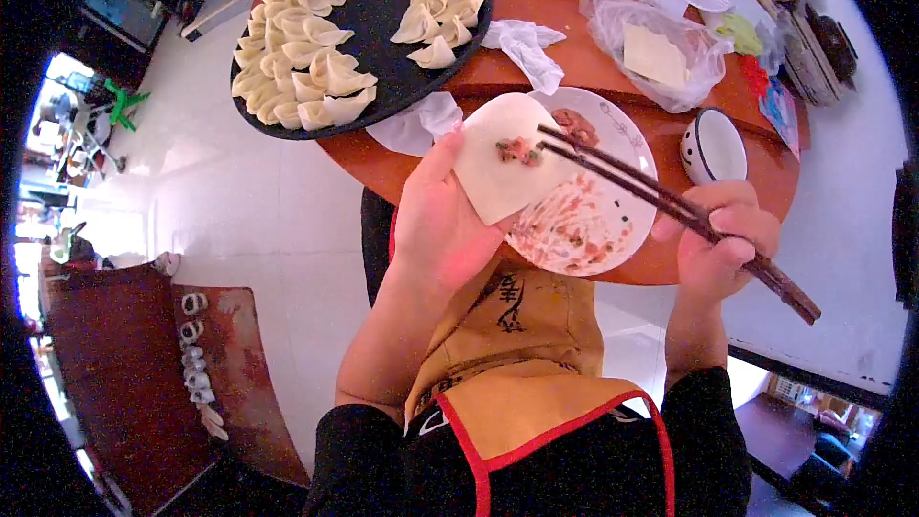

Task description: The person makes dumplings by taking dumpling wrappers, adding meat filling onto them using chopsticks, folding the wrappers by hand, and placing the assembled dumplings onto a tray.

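Right by the plate's (643, 168) left edge, your left hand (436, 220) is mostly open, palm up under one wrapper (498, 193) with one dab of filling (518, 151). Your right hand's (723, 230) curled round two chopsticks (670, 199), tips by the filling; one bowl's (723, 148) just a slim gap from the plate, and dumplings (316, 57) curve round one tray's (383, 29) roomy middle.

Red-brown table (766, 144); black tray (383, 24); yellow-orange apron (536, 412) with red trim; blue-rimmed white bowl (713, 148).

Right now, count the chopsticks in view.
2: an upper chopstick and a lower chopstick, both in the right hand, tips by the filling on the wrapper in the left hand.
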